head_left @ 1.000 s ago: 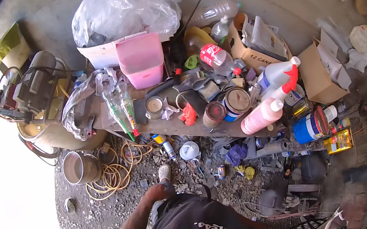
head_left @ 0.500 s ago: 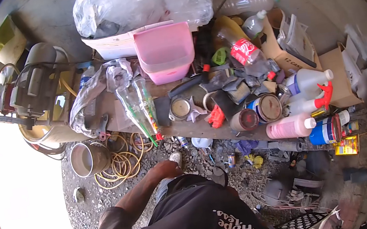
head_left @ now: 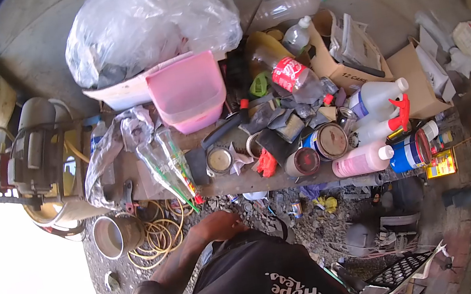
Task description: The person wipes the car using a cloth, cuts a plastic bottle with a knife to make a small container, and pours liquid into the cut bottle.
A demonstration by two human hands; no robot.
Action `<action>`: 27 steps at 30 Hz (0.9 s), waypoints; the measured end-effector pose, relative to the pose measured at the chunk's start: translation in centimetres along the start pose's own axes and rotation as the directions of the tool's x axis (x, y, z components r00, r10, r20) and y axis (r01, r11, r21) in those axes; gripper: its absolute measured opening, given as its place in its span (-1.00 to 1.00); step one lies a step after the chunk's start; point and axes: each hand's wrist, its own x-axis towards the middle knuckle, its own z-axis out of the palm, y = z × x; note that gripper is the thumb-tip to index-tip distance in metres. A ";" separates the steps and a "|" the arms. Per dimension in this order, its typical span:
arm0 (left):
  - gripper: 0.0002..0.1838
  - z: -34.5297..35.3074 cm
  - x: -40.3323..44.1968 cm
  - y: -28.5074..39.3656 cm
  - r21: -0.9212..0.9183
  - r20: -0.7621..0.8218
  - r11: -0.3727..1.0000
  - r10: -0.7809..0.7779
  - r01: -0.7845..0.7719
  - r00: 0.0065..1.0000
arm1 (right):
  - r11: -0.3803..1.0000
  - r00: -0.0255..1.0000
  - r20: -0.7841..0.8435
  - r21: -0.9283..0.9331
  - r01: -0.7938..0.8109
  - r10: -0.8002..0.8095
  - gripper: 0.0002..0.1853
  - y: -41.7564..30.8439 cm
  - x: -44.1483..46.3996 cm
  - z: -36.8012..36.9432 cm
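My left hand [head_left: 224, 225] is in front of my dark shirt [head_left: 233, 289], close to my waist, below the bench edge. Its fingers bend toward my body and are mostly hidden, so I cannot make out whether they hold anything. My right hand is out of view. Nearest beyond the left hand, on the bench [head_left: 235, 185], are clear plastic sleeves with green strips [head_left: 168, 167], a round open tin [head_left: 219, 160] and a crumpled red piece [head_left: 266, 163].
A pink bin [head_left: 188, 102] stands at the back beside a large clear plastic bag [head_left: 124, 29]. Paint cans [head_left: 330, 141], a pink-liquid bottle [head_left: 361, 161] and a spray bottle [head_left: 378, 130] crowd the right. A motor unit [head_left: 33, 154], bucket [head_left: 115, 235] and coiled hose [head_left: 161, 239] occupy the left.
The view has shifted, so the bench and its things sit further left, with the back items lower. My left hand stays near my waist, slightly further right and lower in view.
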 end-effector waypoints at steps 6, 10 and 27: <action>-0.46 -2.0 -0.3 1.5 -0.055 -0.133 0.987 0.146 -0.154 0.980 | 0.975 0.996 -0.078 0.216 0.054 -0.038 -0.69 -24.1 14.8 1.7; -0.45 -2.7 -0.4 2.5 -0.013 -0.112 0.986 0.163 -0.165 0.980 | 0.997 0.983 -0.170 -0.019 -0.070 0.065 -0.69 -24.6 14.9 3.9; -0.41 -2.7 1.8 2.5 0.227 0.115 0.958 0.153 -0.175 0.982 | 0.947 0.983 0.029 -0.275 -0.168 0.183 -0.59 -25.0 14.5 6.0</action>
